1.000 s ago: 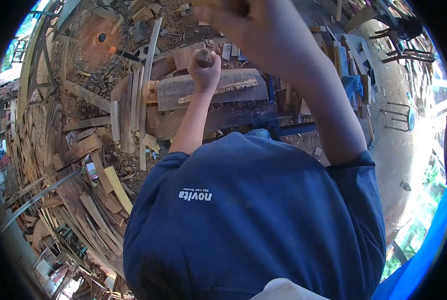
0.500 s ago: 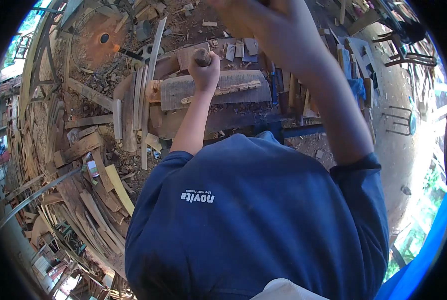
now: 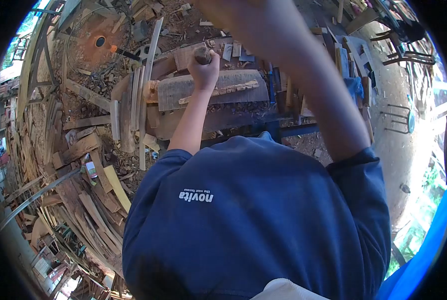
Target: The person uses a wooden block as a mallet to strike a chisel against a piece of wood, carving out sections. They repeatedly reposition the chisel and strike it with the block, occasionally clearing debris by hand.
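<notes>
My left hand (image 3: 205,75) is wrapped round the upright wooden handle of a chisel (image 3: 202,55); only the round butt end shows and the blade is hidden. It is over a wide grey-brown board (image 3: 173,95) on the bench. Along that board runs a pale strip of chipped, notched wood (image 3: 228,90), just right of my left wrist. My right hand (image 3: 246,17) is raised high at the top edge, near the camera and smeared by motion. Its fingers are cut off by the frame, so whatever it holds cannot be seen.
Long planks (image 3: 137,100) lean left of the bench. A round fan guard (image 3: 99,42) stands at the upper left. Wood offcuts (image 3: 88,200) pile up at lower left. A blue clamp-like bar (image 3: 272,85) and a blue cloth (image 3: 354,87) are to the right, with a plastic chair (image 3: 408,120) beyond.
My right forearm and blurred hand have swung slightly down and left. My left hand keeps its grip on the chisel in nearly the same place.
</notes>
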`<state>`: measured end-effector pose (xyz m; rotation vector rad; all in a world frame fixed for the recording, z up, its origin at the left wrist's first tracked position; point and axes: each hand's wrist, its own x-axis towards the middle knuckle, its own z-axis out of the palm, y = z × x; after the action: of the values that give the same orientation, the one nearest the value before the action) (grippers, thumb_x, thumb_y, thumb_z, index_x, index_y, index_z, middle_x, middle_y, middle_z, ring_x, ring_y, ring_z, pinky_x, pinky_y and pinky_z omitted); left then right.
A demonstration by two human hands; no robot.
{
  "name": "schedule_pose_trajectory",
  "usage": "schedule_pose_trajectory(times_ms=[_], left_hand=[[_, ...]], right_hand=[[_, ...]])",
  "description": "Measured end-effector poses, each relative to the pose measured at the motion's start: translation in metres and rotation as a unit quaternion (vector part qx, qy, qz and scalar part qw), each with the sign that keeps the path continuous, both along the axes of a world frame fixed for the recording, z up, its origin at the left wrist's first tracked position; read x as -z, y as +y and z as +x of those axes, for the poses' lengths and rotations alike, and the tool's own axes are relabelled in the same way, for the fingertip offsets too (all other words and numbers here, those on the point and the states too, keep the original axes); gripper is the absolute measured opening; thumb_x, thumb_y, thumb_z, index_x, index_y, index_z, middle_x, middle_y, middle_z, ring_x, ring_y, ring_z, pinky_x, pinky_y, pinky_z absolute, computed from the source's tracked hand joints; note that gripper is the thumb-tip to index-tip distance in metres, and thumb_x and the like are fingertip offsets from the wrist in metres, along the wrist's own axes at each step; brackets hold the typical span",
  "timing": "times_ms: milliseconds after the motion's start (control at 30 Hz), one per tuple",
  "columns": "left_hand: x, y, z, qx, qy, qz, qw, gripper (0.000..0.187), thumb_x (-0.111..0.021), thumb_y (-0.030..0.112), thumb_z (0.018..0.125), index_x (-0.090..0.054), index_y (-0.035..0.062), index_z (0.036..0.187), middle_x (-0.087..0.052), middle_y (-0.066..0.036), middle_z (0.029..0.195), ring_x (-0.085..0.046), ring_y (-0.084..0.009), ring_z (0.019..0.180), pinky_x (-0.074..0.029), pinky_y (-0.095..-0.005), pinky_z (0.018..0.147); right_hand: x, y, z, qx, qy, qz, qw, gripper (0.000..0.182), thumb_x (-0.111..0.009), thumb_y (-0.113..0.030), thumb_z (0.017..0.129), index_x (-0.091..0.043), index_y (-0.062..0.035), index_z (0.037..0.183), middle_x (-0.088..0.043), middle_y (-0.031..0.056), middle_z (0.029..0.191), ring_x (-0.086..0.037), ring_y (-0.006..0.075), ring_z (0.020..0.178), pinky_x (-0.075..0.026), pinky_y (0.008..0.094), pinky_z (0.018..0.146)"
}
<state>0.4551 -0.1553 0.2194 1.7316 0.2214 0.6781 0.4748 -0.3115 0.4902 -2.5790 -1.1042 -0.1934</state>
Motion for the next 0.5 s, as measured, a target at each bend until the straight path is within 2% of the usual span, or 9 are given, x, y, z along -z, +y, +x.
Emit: schedule_pose_trajectory(times_ms=[67, 100, 133, 167, 233, 267, 300, 333, 500], left_hand=[[-0.045, -0.014, -0.012, -0.021, -0.047, 0.056, 0.997, 0.017, -0.074, 0.012, 0.078, -0.061, 0.0015, 0.082, -0.064, -0.006, 0.07, -0.062, -0.0117, 0.066, -0.05, -0.0303, 0.062], [-0.059, -0.019, -0.018, -0.04, -0.092, 0.113, 0.988, 0.017, -0.073, 0.011, 0.077, -0.061, 0.0013, 0.083, -0.064, -0.005, 0.07, -0.062, -0.012, 0.067, -0.05, -0.0302, 0.062], [-0.024, -0.017, -0.011, 0.02, -0.121, -0.063, 0.991, 0.017, -0.073, 0.009, 0.077, -0.061, 0.0021, 0.085, -0.064, -0.005, 0.07, -0.061, -0.0113, 0.067, -0.049, -0.0295, 0.063], [-0.008, -0.011, -0.008, 0.022, -0.119, -0.061, 0.991, 0.017, -0.073, 0.009, 0.077, -0.061, 0.0021, 0.085, -0.064, -0.005, 0.07, -0.061, -0.0113, 0.067, -0.049, -0.0295, 0.063], [0.007, -0.004, -0.003, 0.13, -0.056, -0.398, 0.906, 0.016, -0.073, 0.007, 0.077, -0.061, 0.002, 0.086, -0.064, -0.003, 0.072, -0.06, -0.011, 0.066, -0.049, -0.029, 0.062], [-0.004, -0.006, -0.005, 0.131, -0.054, -0.398, 0.906, 0.016, -0.073, 0.007, 0.077, -0.061, 0.002, 0.086, -0.064, -0.003, 0.072, -0.06, -0.011, 0.066, -0.049, -0.029, 0.062], [-0.027, -0.009, -0.009, 0.052, -0.089, -0.125, 0.987, 0.015, -0.073, 0.007, 0.077, -0.061, 0.0028, 0.087, -0.064, -0.002, 0.072, -0.06, -0.0113, 0.065, -0.049, -0.0288, 0.062], [-0.04, -0.012, -0.012, -0.032, -0.117, 0.157, 0.98, 0.015, -0.073, 0.008, 0.077, -0.062, 0.0035, 0.087, -0.064, -0.001, 0.073, -0.059, -0.0115, 0.064, -0.049, -0.0287, 0.062], [-0.053, -0.022, -0.013, -0.02, -0.091, 0.042, 0.995, 0.016, -0.075, 0.009, 0.076, -0.062, 0.0055, 0.085, -0.063, -0.003, 0.072, -0.06, -0.0125, 0.065, -0.049, -0.0287, 0.063]], right_hand=[[0.032, 0.015, -0.031, 0.097, 0.113, 0.303, 0.941, 0.044, -0.064, -0.032, 0.085, -0.054, -0.0018, 0.116, -0.069, 0.02, 0.094, -0.07, 0.0352, 0.084, -0.057, 0.0434, 0.07], [0.062, 0.015, -0.039, 0.095, 0.175, 0.151, 0.968, 0.042, -0.062, -0.031, 0.085, -0.055, -0.0028, 0.116, -0.069, 0.0209, 0.094, -0.069, 0.0361, 0.088, -0.055, 0.0452, 0.075], [0.081, 0.015, -0.041, 0.09, 0.229, -0.004, 0.969, 0.04, -0.059, -0.031, 0.086, -0.055, -0.0038, 0.115, -0.068, 0.0219, 0.094, -0.068, 0.037, 0.092, -0.053, 0.047, 0.081], [0.074, 0.016, -0.038, 0.092, 0.23, -0.001, 0.969, 0.04, -0.059, -0.031, 0.086, -0.055, -0.0038, 0.115, -0.068, 0.0219, 0.094, -0.068, 0.037, 0.092, -0.053, 0.047, 0.081], [0.044, 0.017, -0.027, 0.089, 0.264, -0.059, 0.959, 0.044, -0.055, -0.034, 0.086, -0.053, -0.0031, 0.117, -0.068, 0.0228, 0.093, -0.067, 0.0382, 0.095, -0.051, 0.0496, 0.084], [0.032, 0.015, -0.025, 0.073, 0.218, -0.003, 0.973, 0.042, -0.058, -0.033, 0.087, -0.056, -0.0023, 0.114, -0.068, 0.0219, 0.095, -0.068, 0.0368, 0.092, -0.053, 0.047, 0.079], [0.015, 0.016, -0.024, 0.07, 0.2, 0.061, 0.975, 0.039, -0.061, -0.031, 0.087, -0.057, -0.002, 0.112, -0.068, 0.0203, 0.092, -0.068, 0.0339, 0.086, -0.053, 0.0445, 0.075], [0.001, 0.017, -0.022, 0.065, 0.181, 0.122, 0.974, 0.036, -0.064, -0.029, 0.086, -0.058, -0.0016, 0.11, -0.068, 0.0186, 0.089, -0.069, 0.031, 0.079, -0.053, 0.0421, 0.071], [0.017, 0.019, -0.025, 0.027, 0.106, 0.319, 0.941, 0.044, -0.069, -0.03, 0.083, -0.054, -0.0021, 0.114, -0.068, 0.0179, 0.085, -0.068, 0.0305, 0.074, -0.055, 0.0401, 0.068]])
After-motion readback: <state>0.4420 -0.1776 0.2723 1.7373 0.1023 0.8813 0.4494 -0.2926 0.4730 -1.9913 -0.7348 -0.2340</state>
